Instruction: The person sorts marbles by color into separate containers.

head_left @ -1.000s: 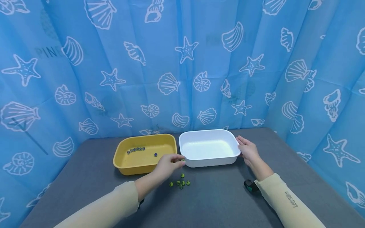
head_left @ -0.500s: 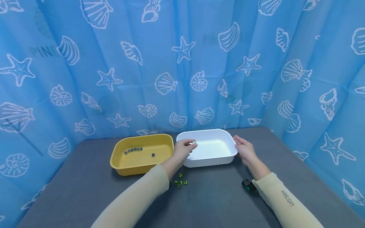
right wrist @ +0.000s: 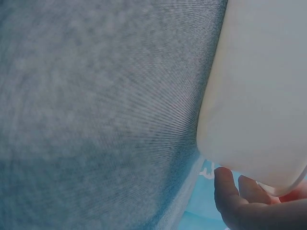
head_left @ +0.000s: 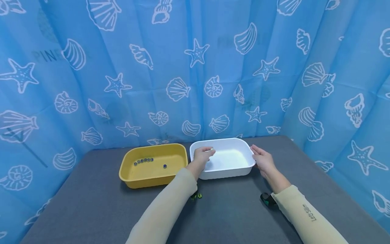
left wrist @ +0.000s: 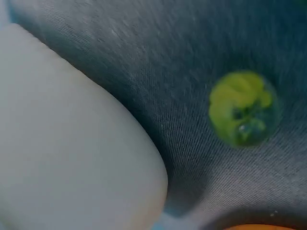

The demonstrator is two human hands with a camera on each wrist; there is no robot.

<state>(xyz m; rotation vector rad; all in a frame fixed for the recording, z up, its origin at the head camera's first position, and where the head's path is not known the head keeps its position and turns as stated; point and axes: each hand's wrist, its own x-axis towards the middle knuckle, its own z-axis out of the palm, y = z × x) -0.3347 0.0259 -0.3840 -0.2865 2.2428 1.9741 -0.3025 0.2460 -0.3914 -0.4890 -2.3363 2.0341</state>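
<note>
My left hand (head_left: pixel 201 157) reaches over the left part of the white tub (head_left: pixel 225 173), pinching a small pale marble (head_left: pixel 212 149) at its fingertips. My right hand (head_left: pixel 264 162) holds the tub's right end; in the right wrist view bent fingers (right wrist: pixel 228 189) lie against the white wall. Green marbles (head_left: pixel 199 195) lie on the table in front of the tub, partly hidden by my left sleeve. One yellow-green marble (left wrist: pixel 243 109) shows close up in the left wrist view. My left hand is outside that view.
Left of the white tub stands a yellow tub (head_left: pixel 152 183), with several blue marbles (head_left: pixel 144 161) in a row and one apart (head_left: pixel 165 166). A dark strap (head_left: pixel 268 199) is by my right wrist. A blue shell-print curtain (head_left: pixel 195 101) encloses the grey table (head_left: pixel 91 203).
My left hand has moved right and forward from the tub's front left corner to over its inside, carrying the marble. The left sleeve now covers part of the green marbles. My right hand stays put.
</note>
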